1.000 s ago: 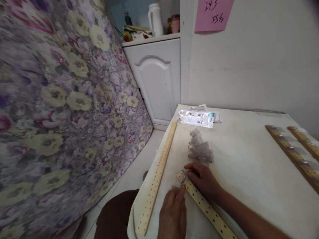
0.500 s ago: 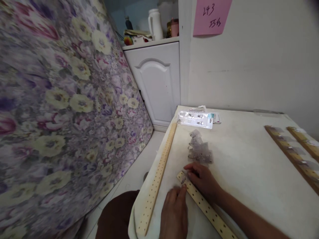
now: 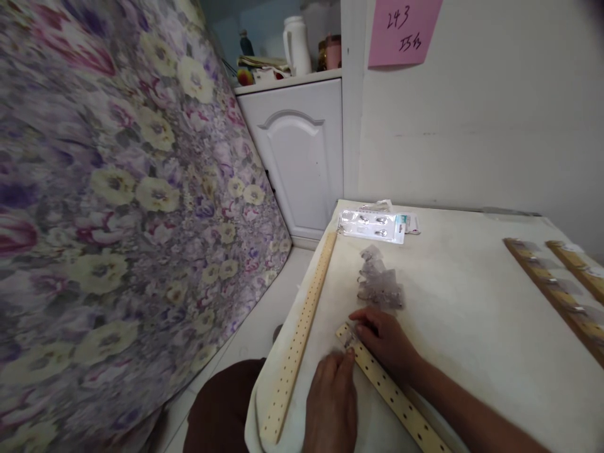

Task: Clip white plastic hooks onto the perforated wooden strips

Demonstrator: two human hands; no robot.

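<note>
A pale perforated strip point(image 3: 394, 397) with rows of dark holes lies slantwise near the table's front edge. At its far end sits a small clear-and-metal piece point(image 3: 350, 340), too small to make out fully. My left hand point(image 3: 331, 399) comes from below, fingers closed together, a fingertip pressing the strip beside that piece. My right hand point(image 3: 384, 340) closes over the strip's right edge with curled fingers, the index reaching just past the end. What lies under its fingers is partly hidden. Beyond the hands is a pile of grey translucent pieces with metal hooks point(image 3: 379, 283).
A second long perforated strip point(image 3: 302, 333) lies along the table's left edge. Blister packages point(image 3: 372, 225) rest at the back. To the right are brown strips point(image 3: 550, 286) with clear pieces attached. A floral curtain point(image 3: 117, 189) hangs left; a white cabinet point(image 3: 302, 157) stands behind.
The whole view has shifted very slightly. Both hands keep nearly the same place on the strip, and nothing else has visibly moved.
</note>
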